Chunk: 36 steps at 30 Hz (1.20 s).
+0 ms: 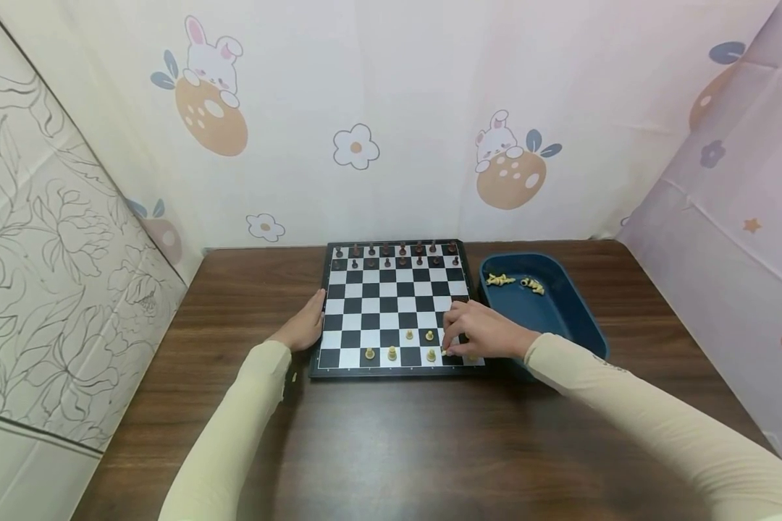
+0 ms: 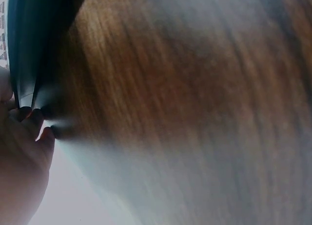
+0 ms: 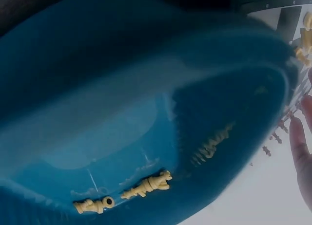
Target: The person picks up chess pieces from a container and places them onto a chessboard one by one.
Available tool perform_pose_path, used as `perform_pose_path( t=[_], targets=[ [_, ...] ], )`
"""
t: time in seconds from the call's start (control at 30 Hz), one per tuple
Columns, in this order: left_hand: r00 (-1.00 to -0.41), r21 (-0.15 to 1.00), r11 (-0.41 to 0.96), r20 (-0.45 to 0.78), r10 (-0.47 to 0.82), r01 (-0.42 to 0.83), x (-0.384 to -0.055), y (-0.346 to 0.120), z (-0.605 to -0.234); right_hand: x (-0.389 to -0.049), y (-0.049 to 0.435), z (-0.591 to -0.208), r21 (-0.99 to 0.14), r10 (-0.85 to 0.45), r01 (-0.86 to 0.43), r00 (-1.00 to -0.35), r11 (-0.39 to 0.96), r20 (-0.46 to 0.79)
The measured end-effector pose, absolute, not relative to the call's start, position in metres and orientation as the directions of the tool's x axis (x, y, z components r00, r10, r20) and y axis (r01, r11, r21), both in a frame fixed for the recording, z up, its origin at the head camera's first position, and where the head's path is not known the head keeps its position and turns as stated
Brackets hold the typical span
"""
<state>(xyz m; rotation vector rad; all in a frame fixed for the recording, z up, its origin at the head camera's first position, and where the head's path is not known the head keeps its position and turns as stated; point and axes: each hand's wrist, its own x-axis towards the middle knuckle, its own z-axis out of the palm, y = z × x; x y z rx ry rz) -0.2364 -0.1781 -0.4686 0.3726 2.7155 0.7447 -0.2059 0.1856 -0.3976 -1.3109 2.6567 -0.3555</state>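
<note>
At the board's near right corner, my right hand point(image 1: 478, 329) pinches a small cream chess piece point(image 1: 444, 352), mostly covered by the fingertips, low over the near row. My left hand point(image 1: 305, 323) lies along the left edge of the black-and-white chessboard point(image 1: 369, 306), its fingers against the side. In the left wrist view these fingers point(image 2: 34, 120) meet the board's dark edge. Several cream pieces stand on the near two rows, among them a cream pawn point(image 1: 409, 334). Dark red-brown pieces point(image 1: 387, 262) fill the two far rows.
A blue plastic tray point(image 1: 576, 307) stands right of the board, under the right wrist. Inside lie several loose cream pieces point(image 3: 148, 184). Brown wooden tabletop point(image 1: 391, 441) surrounds the board, with a printed curtain point(image 1: 417, 87) hanging behind it.
</note>
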Motion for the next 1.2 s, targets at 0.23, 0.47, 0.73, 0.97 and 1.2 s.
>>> perform_pose_path(
  t=[0.23, 0.47, 0.73, 0.97, 1.2],
  targets=[
    [-0.921, 0.533, 0.827, -0.209, 0.330, 0.175, -0.236, -0.178, -0.468, -0.207, 0.189, -0.404, -0.291, -0.775, -0.733, -0.630, 0.614, -0.049],
    [-0.921, 0.530, 0.830, -0.212, 0.327, 0.173, -0.236, -0.178, -0.468, -0.209, 0.191, -0.405, -0.312, -0.780, -0.730, -0.623, 0.608, -0.062],
    [-0.921, 0.525, 0.835, -0.222, 0.321, 0.164, -0.234, -0.179, -0.465, -0.211, 0.195, -0.403, -0.337, -0.764, -0.705, -0.641, 0.624, -0.074],
    [-0.920, 0.528, 0.835, -0.232, 0.317, 0.155, -0.235, -0.178, -0.466, -0.210, 0.192, -0.405, -0.409, -0.799, -0.717, -0.599, 0.565, -0.053],
    [-0.919, 0.531, 0.832, -0.227, 0.323, 0.161, -0.236, -0.178, -0.466, -0.214, 0.197, -0.403, -0.363, -0.777, -0.706, -0.623, 0.609, -0.092]
  ],
)
